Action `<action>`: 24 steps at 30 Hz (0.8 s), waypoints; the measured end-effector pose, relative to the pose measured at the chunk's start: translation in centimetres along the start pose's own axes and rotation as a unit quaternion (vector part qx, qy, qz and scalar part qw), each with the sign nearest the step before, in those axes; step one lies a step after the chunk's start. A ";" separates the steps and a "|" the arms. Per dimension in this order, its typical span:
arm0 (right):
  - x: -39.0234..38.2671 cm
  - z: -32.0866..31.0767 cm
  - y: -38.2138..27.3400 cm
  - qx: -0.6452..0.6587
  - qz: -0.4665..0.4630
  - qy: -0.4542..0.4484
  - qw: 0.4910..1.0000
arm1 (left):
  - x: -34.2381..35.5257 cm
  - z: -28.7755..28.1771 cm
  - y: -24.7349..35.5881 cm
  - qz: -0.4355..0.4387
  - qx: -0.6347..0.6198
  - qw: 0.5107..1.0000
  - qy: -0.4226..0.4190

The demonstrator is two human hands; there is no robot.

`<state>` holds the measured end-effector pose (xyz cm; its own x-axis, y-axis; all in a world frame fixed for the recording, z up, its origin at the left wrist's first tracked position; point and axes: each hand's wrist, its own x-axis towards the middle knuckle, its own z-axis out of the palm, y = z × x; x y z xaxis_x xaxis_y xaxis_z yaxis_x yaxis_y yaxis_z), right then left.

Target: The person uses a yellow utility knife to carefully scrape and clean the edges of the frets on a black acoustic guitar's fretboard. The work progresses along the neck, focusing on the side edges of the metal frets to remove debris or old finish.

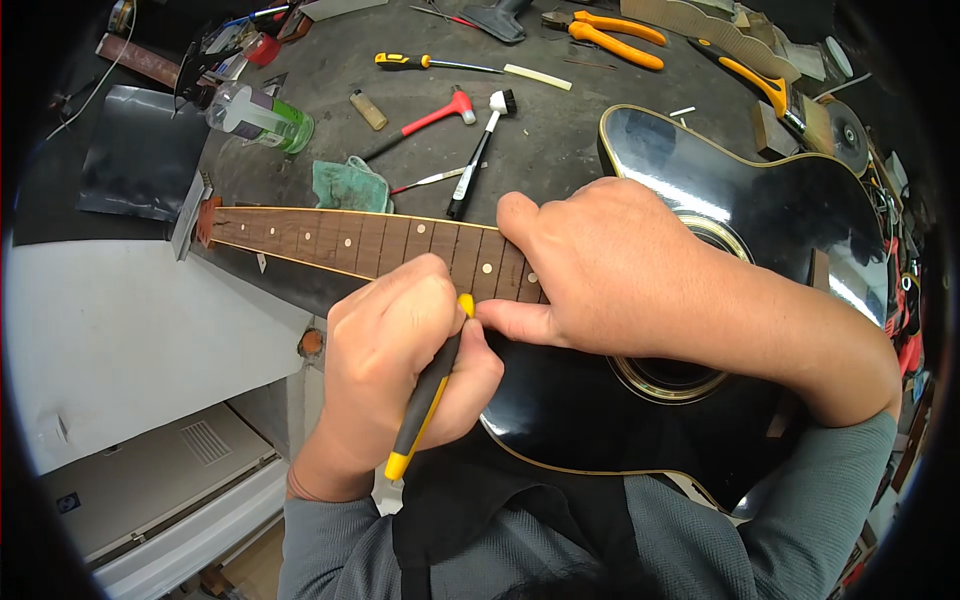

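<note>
Gripping a yellow-and-black tool point(425, 400) tight in our left hand point(400, 375), we press its tip at the edge of the black guitar's fretboard point(370, 240). Our right hand point(610, 265) lies flat, pinning the neck. No strings are fitted; we judge much work remains.

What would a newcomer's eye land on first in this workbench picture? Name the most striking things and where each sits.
The glossy black guitar fills the right and centre, its bare fretboard stretching left. Over the neck joint, the left hand grips a yellow-and-black tool while the right hand presses on the fretboard. Behind, orange pliers lie on the dark bench.
</note>
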<state>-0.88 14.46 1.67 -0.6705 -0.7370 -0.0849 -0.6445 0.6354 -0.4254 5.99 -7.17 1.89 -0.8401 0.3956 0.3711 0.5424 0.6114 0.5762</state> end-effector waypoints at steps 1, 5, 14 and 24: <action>0.0 0.1 0.0 -0.001 -0.003 0.000 1.000 | 0.0 -0.3 0.2 -0.016 -0.013 1.000 -0.012; 0.1 0.0 0.5 -0.008 -0.013 -0.004 1.000 | 1.8 -1.4 0.9 -0.039 -0.020 0.997 -0.066; 0.8 -1.8 0.6 0.173 -0.219 0.215 0.936 | 3.8 -3.0 -0.9 -0.146 -0.101 0.972 -0.153; 0.6 -2.4 0.1 0.238 -0.234 0.252 0.909 | 4.1 -1.6 -2.3 -0.031 -0.221 0.966 -0.129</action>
<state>-2.22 14.61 3.78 -0.5252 -0.6254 0.5771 -0.7504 0.0204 -0.6607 1.26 -8.07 3.26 -0.8120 0.5599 0.1649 0.3895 0.3095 0.8674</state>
